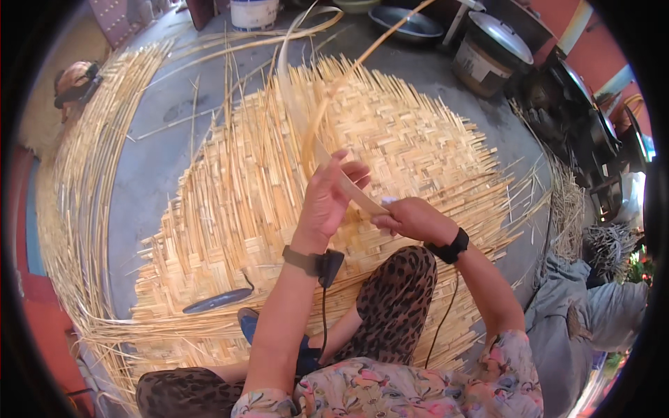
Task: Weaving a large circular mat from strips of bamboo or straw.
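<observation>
A long, pale split cane strip (295,104) arches up from my hands over a large woven mat (418,139), beside a thin yellower strip (373,52). My left hand (327,198) is closed loosely round the pale strip, fingers curled. Lower and to the right, my right hand (418,221) pinches the same strip; something small and white at its thumb is too small to name. A dark, elongated hooked tool (212,302) lies on the mat left of my crossed legs.
Loose strips (104,139) lie in a long bundle at left. A person (75,87) crouches upper left. A white bucket (252,15), metal pan (404,24), lidded pot (484,63) and blackened vessels (571,104) line the back and right. Grey cloth (613,313) lies at lower right.
</observation>
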Demonstrator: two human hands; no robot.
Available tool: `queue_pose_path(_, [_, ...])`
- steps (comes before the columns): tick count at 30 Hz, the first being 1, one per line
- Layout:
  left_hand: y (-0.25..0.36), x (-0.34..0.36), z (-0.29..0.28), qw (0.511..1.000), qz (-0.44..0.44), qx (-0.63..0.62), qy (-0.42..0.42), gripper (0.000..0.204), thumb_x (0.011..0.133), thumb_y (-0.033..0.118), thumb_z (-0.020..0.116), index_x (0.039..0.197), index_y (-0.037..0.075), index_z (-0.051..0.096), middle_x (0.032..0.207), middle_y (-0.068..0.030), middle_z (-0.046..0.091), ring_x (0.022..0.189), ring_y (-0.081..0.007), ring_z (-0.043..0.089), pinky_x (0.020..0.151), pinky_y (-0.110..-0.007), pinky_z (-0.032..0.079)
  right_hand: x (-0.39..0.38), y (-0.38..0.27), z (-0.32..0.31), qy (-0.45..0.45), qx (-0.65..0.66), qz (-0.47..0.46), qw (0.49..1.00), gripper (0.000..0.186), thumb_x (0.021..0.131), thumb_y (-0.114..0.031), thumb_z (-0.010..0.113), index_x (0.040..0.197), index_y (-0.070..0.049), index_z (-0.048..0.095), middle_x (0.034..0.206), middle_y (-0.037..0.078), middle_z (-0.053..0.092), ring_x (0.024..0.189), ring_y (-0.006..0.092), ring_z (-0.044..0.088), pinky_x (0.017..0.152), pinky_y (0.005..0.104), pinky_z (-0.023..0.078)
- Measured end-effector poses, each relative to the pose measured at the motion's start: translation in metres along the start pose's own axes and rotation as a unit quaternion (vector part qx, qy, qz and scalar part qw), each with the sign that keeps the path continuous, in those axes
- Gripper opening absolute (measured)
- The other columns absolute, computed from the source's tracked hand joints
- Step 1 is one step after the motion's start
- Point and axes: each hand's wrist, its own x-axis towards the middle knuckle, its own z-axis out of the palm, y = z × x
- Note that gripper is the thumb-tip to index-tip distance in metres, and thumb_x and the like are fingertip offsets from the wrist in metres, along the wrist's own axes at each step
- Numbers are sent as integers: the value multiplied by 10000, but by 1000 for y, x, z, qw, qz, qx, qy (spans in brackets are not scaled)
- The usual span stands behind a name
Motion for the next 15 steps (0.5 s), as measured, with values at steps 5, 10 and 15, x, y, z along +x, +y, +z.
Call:
queue_pose_path(5, [4, -25, 32, 997, -79, 15, -21, 272, 1022, 185, 535, 1211, -10, 540, 930, -133, 696, 874, -232, 700, 830, -376, 573, -26, 37, -27, 64, 290, -156, 942, 624, 1012, -466, 488, 1445, -21, 427, 1395, 186, 537, 1257, 270, 542, 1084, 386, 394])
queue_pose_path(10, [-58, -26, 86, 928, -67, 304, -203, 399, 967, 280, 646, 1218, -25, 585, 1089, -113, 688, 1070, -183, 641, 895, -311, 513, -71, -51, -80, 132, 443, -162, 872, 597, 1029, -389, 505, 1471, -13, 366, 1410, 153, 489, 1267, 237, 513, 1069, 389, 418])
queue_pose_path(15, [-42, -20, 46, 879, -91, 430, -185, 460, 912, 325, 705, 1205, -20, 623, 1066, -87, 695, 1021, -202, 642, 853, -308, 519, -65, -68, -74, 76, 73, -220, 970, 702, 889, -47, 666, 1500, -73, 320, 1417, 142, 460, 1164, 271, 561, 962, 360, 461])
